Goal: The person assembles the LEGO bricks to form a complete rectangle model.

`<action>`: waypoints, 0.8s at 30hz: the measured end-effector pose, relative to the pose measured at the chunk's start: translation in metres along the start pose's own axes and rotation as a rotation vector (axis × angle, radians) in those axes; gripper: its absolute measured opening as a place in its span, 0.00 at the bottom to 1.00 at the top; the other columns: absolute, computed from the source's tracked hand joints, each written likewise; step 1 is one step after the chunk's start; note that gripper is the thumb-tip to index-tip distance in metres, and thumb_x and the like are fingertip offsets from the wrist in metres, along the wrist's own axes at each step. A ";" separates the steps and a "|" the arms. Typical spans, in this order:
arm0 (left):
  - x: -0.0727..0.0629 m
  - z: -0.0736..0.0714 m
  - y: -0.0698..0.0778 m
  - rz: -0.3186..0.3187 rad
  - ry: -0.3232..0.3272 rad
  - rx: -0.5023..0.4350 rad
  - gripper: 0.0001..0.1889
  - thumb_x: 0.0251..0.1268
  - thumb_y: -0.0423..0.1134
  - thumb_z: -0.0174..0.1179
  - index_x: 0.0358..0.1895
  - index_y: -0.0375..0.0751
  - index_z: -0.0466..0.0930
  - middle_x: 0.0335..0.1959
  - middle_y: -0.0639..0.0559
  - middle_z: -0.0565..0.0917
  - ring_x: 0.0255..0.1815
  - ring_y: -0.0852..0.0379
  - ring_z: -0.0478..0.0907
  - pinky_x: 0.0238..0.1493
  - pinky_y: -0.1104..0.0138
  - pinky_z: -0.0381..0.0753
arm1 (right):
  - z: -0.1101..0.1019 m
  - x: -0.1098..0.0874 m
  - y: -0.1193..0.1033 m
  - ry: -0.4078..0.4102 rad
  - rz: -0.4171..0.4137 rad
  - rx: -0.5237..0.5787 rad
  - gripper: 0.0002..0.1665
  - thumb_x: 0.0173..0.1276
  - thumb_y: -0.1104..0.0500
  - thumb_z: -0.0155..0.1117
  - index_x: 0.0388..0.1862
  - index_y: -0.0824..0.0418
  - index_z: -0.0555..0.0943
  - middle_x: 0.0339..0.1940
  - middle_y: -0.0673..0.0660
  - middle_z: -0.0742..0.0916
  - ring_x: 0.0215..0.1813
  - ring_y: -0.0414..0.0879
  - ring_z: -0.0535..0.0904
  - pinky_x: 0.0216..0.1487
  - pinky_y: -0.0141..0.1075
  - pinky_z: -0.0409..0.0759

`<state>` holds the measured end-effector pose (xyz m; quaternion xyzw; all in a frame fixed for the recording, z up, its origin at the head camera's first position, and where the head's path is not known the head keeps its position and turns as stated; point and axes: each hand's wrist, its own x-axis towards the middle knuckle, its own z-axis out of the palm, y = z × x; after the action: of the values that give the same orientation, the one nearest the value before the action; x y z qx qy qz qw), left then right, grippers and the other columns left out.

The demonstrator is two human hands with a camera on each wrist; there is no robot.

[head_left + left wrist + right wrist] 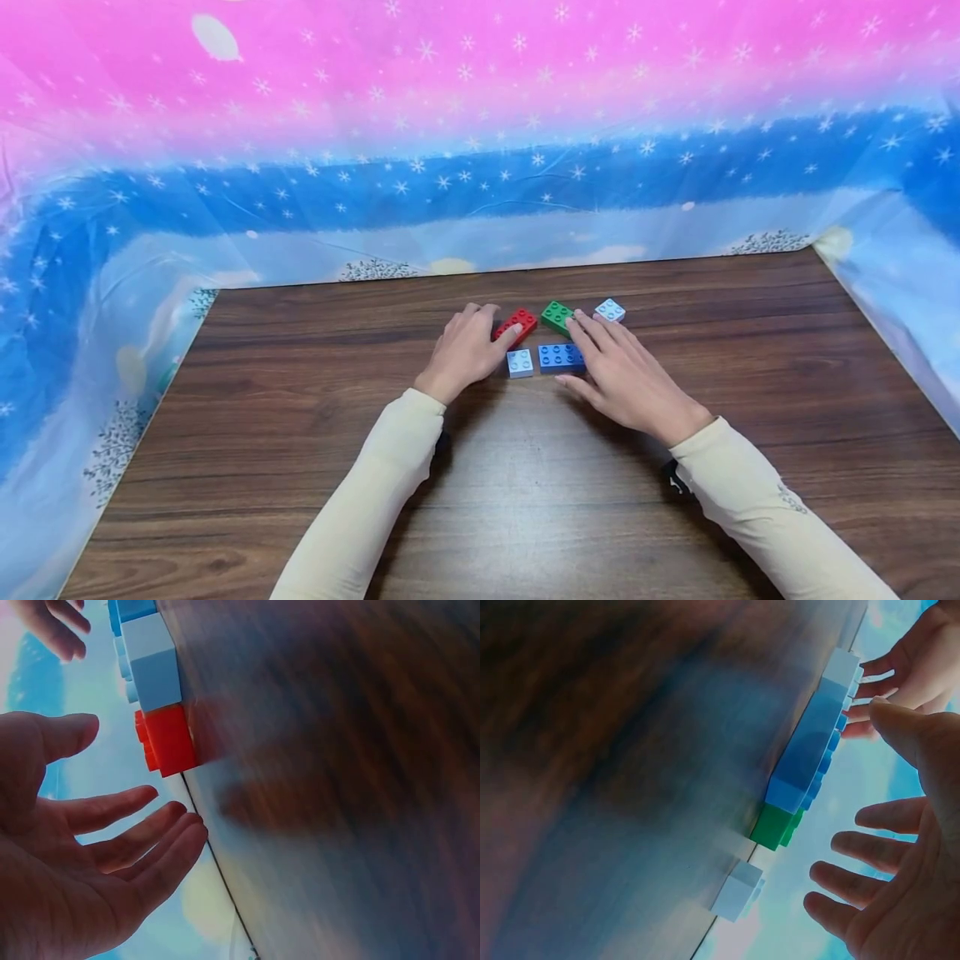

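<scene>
My left hand (463,350) hovers at the left of a red brick (517,325), its thumb overlapping the brick in the head view. In the left wrist view its fingers are spread and loosely bent, with nothing between them. My right hand (630,375) reaches over the right end of a blue brick (557,357) and covers part of a green brick (555,315). The right wrist view shows its fingers apart, holding nothing. One small pale blue brick (520,363) sits in front of the red brick, left of the blue one. Another pale blue brick (610,310) lies beyond the right fingers.
The bricks lie studs up on a brown wood-grain table (300,400). A pink and blue snowflake cloth (480,150) hangs behind the table's far edge and along both sides.
</scene>
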<state>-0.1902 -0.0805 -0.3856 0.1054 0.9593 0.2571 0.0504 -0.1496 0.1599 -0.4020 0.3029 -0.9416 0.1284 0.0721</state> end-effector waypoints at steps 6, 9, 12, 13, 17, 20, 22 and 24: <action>0.002 0.002 0.000 0.005 0.000 -0.024 0.26 0.76 0.51 0.58 0.66 0.36 0.76 0.54 0.42 0.79 0.47 0.47 0.74 0.52 0.54 0.77 | 0.001 0.002 -0.001 0.004 -0.006 -0.010 0.43 0.73 0.44 0.65 0.74 0.70 0.68 0.72 0.69 0.72 0.72 0.64 0.67 0.71 0.58 0.64; 0.003 0.002 0.001 0.011 -0.009 -0.027 0.24 0.75 0.48 0.60 0.65 0.35 0.77 0.51 0.42 0.80 0.44 0.49 0.74 0.48 0.57 0.76 | 0.002 0.002 -0.001 -0.002 0.001 -0.016 0.39 0.73 0.46 0.66 0.72 0.70 0.71 0.70 0.68 0.74 0.70 0.63 0.69 0.68 0.58 0.67; 0.005 0.003 0.001 0.012 -0.015 -0.025 0.23 0.74 0.46 0.61 0.63 0.35 0.79 0.50 0.43 0.80 0.42 0.50 0.73 0.46 0.58 0.75 | 0.003 0.003 0.000 -0.007 0.001 -0.015 0.36 0.73 0.48 0.67 0.70 0.69 0.73 0.67 0.68 0.76 0.67 0.61 0.71 0.66 0.58 0.71; 0.005 0.003 0.002 0.013 -0.016 -0.022 0.22 0.74 0.46 0.62 0.63 0.35 0.79 0.50 0.43 0.80 0.42 0.50 0.73 0.46 0.59 0.75 | 0.003 0.003 0.000 -0.008 -0.001 -0.013 0.34 0.73 0.49 0.67 0.70 0.69 0.74 0.66 0.67 0.77 0.66 0.61 0.72 0.65 0.57 0.72; 0.008 0.005 0.002 0.012 -0.018 -0.012 0.21 0.73 0.45 0.63 0.62 0.36 0.80 0.48 0.44 0.80 0.41 0.50 0.73 0.45 0.59 0.75 | 0.003 0.003 0.000 -0.014 -0.009 -0.005 0.31 0.73 0.53 0.67 0.68 0.69 0.76 0.64 0.67 0.78 0.64 0.60 0.74 0.63 0.56 0.74; 0.009 0.006 0.001 0.010 -0.020 -0.001 0.21 0.72 0.44 0.64 0.61 0.37 0.81 0.48 0.44 0.81 0.41 0.51 0.73 0.45 0.59 0.75 | 0.004 0.004 0.000 -0.028 -0.010 -0.004 0.29 0.73 0.54 0.67 0.68 0.69 0.76 0.61 0.66 0.79 0.62 0.59 0.76 0.61 0.56 0.76; 0.010 0.006 0.001 0.009 -0.018 0.007 0.20 0.72 0.43 0.64 0.61 0.37 0.81 0.49 0.44 0.82 0.41 0.51 0.74 0.45 0.58 0.76 | 0.004 0.004 0.000 -0.041 -0.007 -0.010 0.29 0.73 0.55 0.67 0.67 0.69 0.77 0.60 0.66 0.80 0.60 0.59 0.78 0.60 0.55 0.77; 0.010 0.006 0.001 0.010 -0.014 0.012 0.20 0.72 0.42 0.65 0.61 0.37 0.81 0.50 0.44 0.83 0.42 0.50 0.74 0.47 0.58 0.76 | 0.004 0.004 0.000 -0.053 -0.004 -0.015 0.28 0.73 0.55 0.67 0.66 0.69 0.77 0.59 0.66 0.81 0.58 0.58 0.79 0.58 0.54 0.78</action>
<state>-0.1989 -0.0744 -0.3903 0.1122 0.9600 0.2506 0.0554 -0.1533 0.1560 -0.4051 0.3077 -0.9434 0.1132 0.0494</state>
